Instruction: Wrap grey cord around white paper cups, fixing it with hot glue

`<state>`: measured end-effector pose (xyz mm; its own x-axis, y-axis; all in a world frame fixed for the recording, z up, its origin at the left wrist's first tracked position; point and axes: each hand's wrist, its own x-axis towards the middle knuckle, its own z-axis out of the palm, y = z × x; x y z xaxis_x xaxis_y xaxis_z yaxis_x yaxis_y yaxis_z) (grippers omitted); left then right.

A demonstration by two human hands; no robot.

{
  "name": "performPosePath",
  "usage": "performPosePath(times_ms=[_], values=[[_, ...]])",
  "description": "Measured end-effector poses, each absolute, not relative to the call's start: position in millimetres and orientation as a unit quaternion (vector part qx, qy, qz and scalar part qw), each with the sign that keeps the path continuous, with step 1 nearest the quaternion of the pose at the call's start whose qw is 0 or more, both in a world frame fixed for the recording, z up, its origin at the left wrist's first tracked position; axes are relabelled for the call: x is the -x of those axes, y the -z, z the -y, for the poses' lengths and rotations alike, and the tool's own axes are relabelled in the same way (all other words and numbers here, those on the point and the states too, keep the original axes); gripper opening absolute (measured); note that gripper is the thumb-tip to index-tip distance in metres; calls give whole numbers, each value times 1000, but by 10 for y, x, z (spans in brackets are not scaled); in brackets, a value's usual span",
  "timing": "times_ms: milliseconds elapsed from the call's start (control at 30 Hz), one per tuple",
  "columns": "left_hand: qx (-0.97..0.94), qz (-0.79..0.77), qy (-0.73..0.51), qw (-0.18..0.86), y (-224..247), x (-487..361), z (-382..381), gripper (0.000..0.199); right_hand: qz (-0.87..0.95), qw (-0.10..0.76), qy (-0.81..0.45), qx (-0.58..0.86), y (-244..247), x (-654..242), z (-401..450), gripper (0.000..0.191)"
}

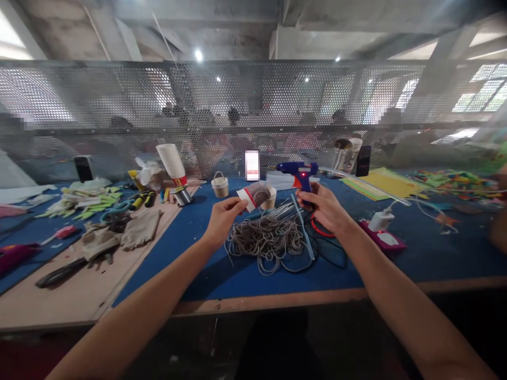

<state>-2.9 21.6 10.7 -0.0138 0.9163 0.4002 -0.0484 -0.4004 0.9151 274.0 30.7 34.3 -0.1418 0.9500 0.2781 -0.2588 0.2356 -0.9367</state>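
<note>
Paper cup (256,194): apparently part-wrapped in cord, white end bare.
Left hand (224,215) pinches it; right hand (324,205) grips hot-glue gun (297,169).

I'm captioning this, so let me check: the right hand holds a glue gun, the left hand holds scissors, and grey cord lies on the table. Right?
Not quite: the head view shows the left hand holding a cup, not scissors. The right hand holds a glue gun, and grey cord lies on the table.

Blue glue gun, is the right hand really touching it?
Touching. The head view shows the right hand gripping the blue glue gun by its handle.
</note>
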Motion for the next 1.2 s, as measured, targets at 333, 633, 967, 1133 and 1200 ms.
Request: performPosePath(times_ms=[333, 633, 967, 1133, 1200], values=[[-563, -386, -612, 399, -82, -1, -218, 18, 610, 572, -443, 324, -356, -2520, -122, 26], [-572, -395, -598, 399, -152, -38, -134, 15, 671, 523, -342, 398, -264, -2407, -109, 35], [-570, -401, -617, 366, -159, -51, -118, 10, 734, 479, -289, 384, -153, -2299, 11, 32], [-609, -401, -610, 309, -162, -45, -112, 7, 774, 467, -205, 375, -230, -2302, 70, 26], [-614, -405, -610, 295, -162, -40, -109, 6, 777, 467, -194, 375, -242, -2307, 72, 26]])
